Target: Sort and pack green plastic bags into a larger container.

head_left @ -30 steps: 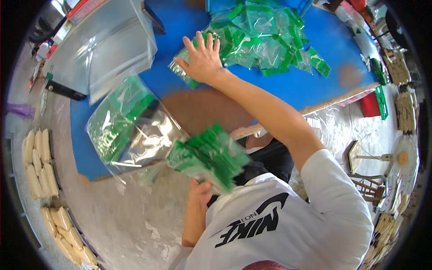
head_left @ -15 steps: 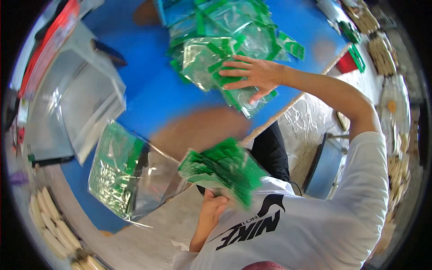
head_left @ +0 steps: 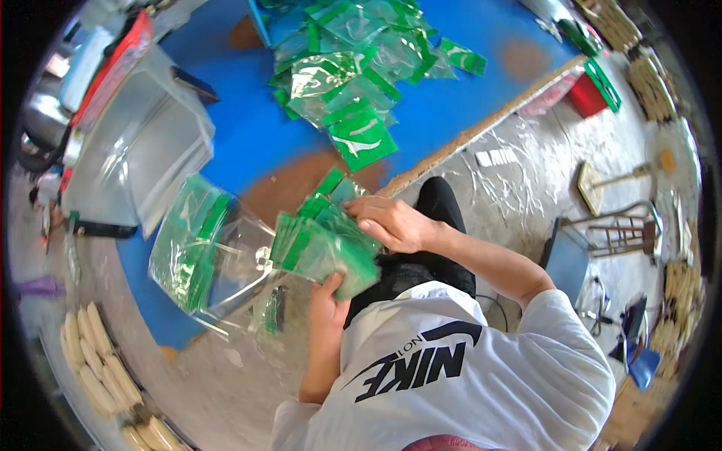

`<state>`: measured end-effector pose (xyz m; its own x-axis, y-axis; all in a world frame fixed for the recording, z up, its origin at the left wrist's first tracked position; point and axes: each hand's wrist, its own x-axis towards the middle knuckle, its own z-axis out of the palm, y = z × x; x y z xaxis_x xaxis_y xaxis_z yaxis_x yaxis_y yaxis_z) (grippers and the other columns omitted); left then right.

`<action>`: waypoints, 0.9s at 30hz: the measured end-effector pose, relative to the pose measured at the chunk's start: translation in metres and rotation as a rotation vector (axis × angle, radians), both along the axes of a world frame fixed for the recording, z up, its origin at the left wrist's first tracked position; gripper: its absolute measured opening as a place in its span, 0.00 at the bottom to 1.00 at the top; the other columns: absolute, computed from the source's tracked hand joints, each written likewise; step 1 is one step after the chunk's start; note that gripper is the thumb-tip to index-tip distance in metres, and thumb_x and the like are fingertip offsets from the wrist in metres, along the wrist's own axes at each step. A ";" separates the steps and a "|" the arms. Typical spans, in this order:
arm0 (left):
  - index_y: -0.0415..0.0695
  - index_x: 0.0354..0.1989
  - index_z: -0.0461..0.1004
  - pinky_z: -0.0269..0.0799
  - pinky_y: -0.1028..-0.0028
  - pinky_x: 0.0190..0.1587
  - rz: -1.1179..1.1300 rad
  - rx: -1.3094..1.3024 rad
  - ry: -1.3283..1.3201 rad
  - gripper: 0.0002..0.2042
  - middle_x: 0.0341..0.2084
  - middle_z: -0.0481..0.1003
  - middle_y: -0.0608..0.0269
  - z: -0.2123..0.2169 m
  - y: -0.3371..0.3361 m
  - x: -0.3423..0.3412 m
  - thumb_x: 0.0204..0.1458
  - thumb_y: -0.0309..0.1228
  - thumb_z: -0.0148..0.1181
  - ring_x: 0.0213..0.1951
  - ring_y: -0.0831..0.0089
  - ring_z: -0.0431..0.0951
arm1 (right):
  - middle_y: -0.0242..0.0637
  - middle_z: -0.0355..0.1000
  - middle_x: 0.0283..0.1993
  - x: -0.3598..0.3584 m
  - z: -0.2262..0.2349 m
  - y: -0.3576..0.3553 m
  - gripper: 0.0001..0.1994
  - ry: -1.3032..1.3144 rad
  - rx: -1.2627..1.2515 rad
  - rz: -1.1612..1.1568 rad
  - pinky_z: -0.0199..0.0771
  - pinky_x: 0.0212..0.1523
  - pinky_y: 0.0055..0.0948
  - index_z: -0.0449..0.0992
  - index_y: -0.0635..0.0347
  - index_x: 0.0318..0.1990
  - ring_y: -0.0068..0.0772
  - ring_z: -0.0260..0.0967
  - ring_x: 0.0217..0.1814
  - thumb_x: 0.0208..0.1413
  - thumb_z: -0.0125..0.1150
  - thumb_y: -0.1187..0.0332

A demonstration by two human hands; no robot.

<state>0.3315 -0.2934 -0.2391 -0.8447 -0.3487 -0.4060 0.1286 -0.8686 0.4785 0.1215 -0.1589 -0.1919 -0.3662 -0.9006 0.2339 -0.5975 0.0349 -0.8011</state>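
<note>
Close to my body, my left hand [head_left: 328, 302] grips the lower edge of a stack of clear plastic bags with green bands [head_left: 320, 252], held fanned a little. My right hand [head_left: 392, 224] is curled at the far right side of that stack, its fingers closed on a green-edged plastic bag [head_left: 332, 186] there; its fingertips are partly hidden. Beyond the hands, a loose heap of similar green and clear bags [head_left: 359, 143] lies on the blue table [head_left: 248, 128].
At left, a bundle of green-edged bags [head_left: 192, 252] sits by a clear plastic sheet [head_left: 237, 263] at the table edge. Behind it stands a translucent bin [head_left: 139, 135]. A stool [head_left: 624, 233] and red container [head_left: 590, 94] stand on the floor at right, near white scraps [head_left: 511, 184].
My right hand has come back from the heap to the stack in my left hand. The stack has shifted slightly left, and the view has moved.
</note>
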 end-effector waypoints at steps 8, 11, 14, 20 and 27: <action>0.39 0.62 0.64 0.65 0.58 0.65 0.186 -0.125 -0.122 0.34 0.55 0.73 0.57 0.004 0.030 0.005 0.44 0.23 0.71 0.60 0.62 0.71 | 0.46 0.71 0.54 -0.071 0.000 0.036 0.29 0.664 -0.096 0.090 0.64 0.63 0.48 0.68 0.59 0.60 0.51 0.66 0.61 0.51 0.68 0.61; 0.41 0.64 0.63 0.63 0.54 0.66 0.149 -0.131 -0.028 0.32 0.59 0.70 0.54 -0.012 0.028 0.031 0.48 0.25 0.66 0.62 0.58 0.69 | 0.38 0.74 0.48 -0.079 -0.022 0.057 0.24 0.514 -0.194 0.002 0.69 0.59 0.46 0.73 0.59 0.54 0.49 0.70 0.54 0.48 0.70 0.68; 0.43 0.67 0.62 0.61 0.49 0.67 0.090 -0.069 0.199 0.31 0.63 0.67 0.52 0.008 0.041 0.020 0.52 0.28 0.62 0.65 0.54 0.65 | 0.31 0.76 0.39 -0.043 0.009 0.031 0.11 -0.384 -0.458 -0.403 0.73 0.44 0.32 0.76 0.60 0.45 0.30 0.74 0.42 0.54 0.66 0.74; 0.36 0.63 0.65 0.56 0.45 0.69 0.231 -0.022 -0.001 0.32 0.62 0.68 0.50 0.004 0.056 -0.025 0.49 0.32 0.66 0.65 0.53 0.65 | 0.24 0.67 0.24 -0.013 0.002 0.011 0.15 -0.749 -0.230 -0.243 0.67 0.28 0.30 0.73 0.63 0.34 0.19 0.64 0.27 0.68 0.55 0.61; 0.43 0.65 0.65 0.51 0.41 0.70 0.263 0.167 0.147 0.30 0.65 0.65 0.52 0.003 0.051 0.014 0.52 0.36 0.60 0.67 0.48 0.62 | 0.54 0.60 0.68 -0.094 -0.015 -0.023 0.31 0.699 0.123 -0.457 0.47 0.72 0.55 0.67 0.59 0.62 0.57 0.51 0.74 0.61 0.55 0.45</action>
<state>0.3453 -0.2419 -0.2358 -0.7883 -0.5013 -0.3568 0.4154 -0.8613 0.2924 0.0280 -0.1819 -0.2072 -0.5079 -0.7331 0.4524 -0.8605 0.4561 -0.2269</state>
